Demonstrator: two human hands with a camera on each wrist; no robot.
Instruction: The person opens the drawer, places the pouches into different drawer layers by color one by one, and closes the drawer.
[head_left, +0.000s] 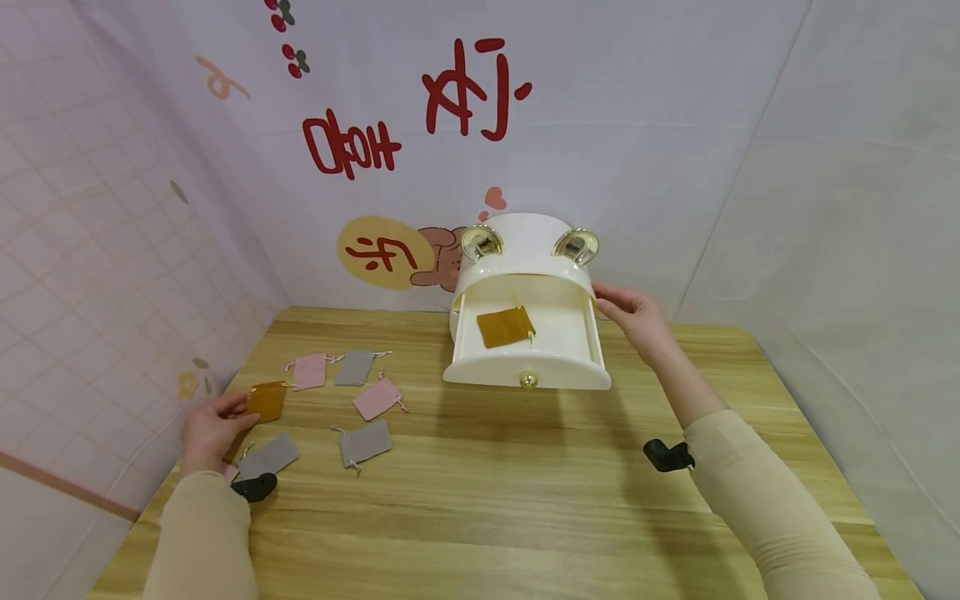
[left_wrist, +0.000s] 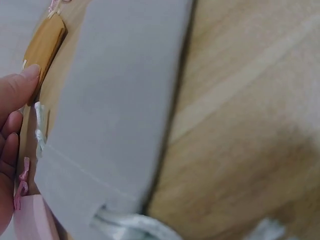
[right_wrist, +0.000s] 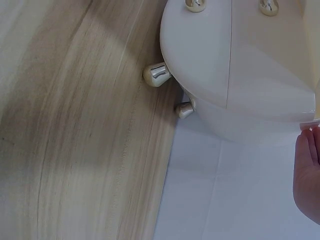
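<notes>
A mustard drawstring pouch lies on the table, well to the left of the white cabinet, with the left hand nearly closed on it, pinching its left edge between thumb and fingers. I'd judge it very light and soft, with a velvety nap that should give good grip; it will likely fold if squeezed, so a flat pinch on the body, away from the cords, looks surest. The right hand grips nothing; its fingers are extended, the tips touching the cabinet's right side. That shell is smooth, glossy and rounded, probably hard plastic and rather slippery, topped by two shiny gold ears. Its drawer stands pulled out in front, bow-fronted with a round gold knob, a second mustard pouch lying flat inside. Left of the cabinet are matte grey pouches and pink pouches, one grey one just beside the left hand, its pale cord knotted. Beneath the cabinet runs the wood-grained table; behind it hangs a pale printed sheet.
</notes>
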